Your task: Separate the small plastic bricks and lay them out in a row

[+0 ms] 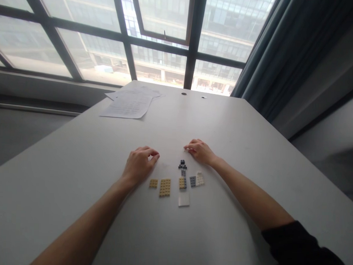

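My right hand (199,150) pinches a small white piece (184,149) between thumb and index finger, just above the tabletop; the piece is too small to make out fully. My left hand (140,162) rests on the table with curled fingers, thumb and index tips close together and nothing visible between them. Between and below the hands lie building bricks: a small tan plate (153,183), a larger tan plate (165,187), a tan and grey pair (182,182), a grey plate (192,181) beside a white plate (200,179), and small black pieces (182,164). A smooth white tile (184,199) lies nearest me.
Printed paper sheets (128,102) lie at the table's far left. A round dark cable hole (184,94) and a small white item (204,97) are near the far edge of the white table (223,126). Windows stand beyond; a dark curtain (268,54) hangs at right.
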Available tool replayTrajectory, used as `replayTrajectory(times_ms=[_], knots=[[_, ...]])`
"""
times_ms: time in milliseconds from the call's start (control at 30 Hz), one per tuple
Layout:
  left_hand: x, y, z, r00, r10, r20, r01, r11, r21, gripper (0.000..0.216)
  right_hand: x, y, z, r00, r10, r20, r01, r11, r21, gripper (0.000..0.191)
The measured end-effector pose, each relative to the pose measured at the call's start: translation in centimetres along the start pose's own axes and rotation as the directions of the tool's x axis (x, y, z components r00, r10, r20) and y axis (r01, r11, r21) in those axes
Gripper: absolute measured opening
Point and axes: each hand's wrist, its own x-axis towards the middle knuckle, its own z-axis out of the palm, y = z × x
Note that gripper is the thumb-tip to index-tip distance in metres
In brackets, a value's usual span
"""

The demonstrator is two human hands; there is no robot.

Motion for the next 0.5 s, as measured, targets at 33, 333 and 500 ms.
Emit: replayTrajectory(times_ms=[33, 333, 500], knots=[[-0.1, -0.1, -0.1, 1.000, 0.001, -0.009, -0.001, 1.000, 0.000, 0.027, -0.1, 0.1, -0.1, 1.000, -0.001, -0.001, 0.001, 1.000, -0.005, 0.024], [-0.5, 0.2, 0.1, 1.000, -0.018, -0.022, 0.017, 0.999, -0.037, 0.028, -6.1, 0.9, -1.6, 0.996, 0.045, -0.082, -0.039, 0.996, 0.076, 0.017], [-0.8, 0.0, 0.4, 0.999, 0.013, -0.032, -0.014, 1.000, -0.015, 0.027, -8.4, 0.5, -1.4, 0.993, 0.014, -0.114, -0.007, 0.998, 0.058, 0.020]])
